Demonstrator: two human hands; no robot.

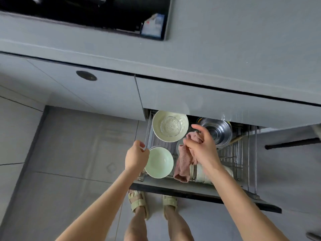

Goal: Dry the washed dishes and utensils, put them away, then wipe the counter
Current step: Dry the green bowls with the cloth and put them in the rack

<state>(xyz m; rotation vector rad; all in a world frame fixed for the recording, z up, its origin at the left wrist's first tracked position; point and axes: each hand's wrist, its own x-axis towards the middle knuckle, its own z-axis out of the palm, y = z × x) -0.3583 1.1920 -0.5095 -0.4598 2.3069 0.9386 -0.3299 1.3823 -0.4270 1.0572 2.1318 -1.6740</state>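
A pull-out wire drawer rack (231, 157) stands open below the grey counter (225, 49). My left hand (136, 156) grips the rim of a pale green bowl (160, 162) at the rack's near left corner. Behind it sits a cream bowl (159, 129) with a small clear glass dish (170, 126) inside. My right hand (202, 146) holds a pink cloth (184, 162) over the middle of the rack, its end hanging down. Stacked pale dishes (199, 172) stand on edge under my right wrist, partly hidden.
Nested steel bowls (217, 130) sit at the rack's back right, a wooden handle (235, 140) beside them. The drawer front (199, 193) juts out above my sandalled feet (139, 202). A black cooktop (86, 13) lies in the counter. A dark bar handle (291, 144) sticks out at right.
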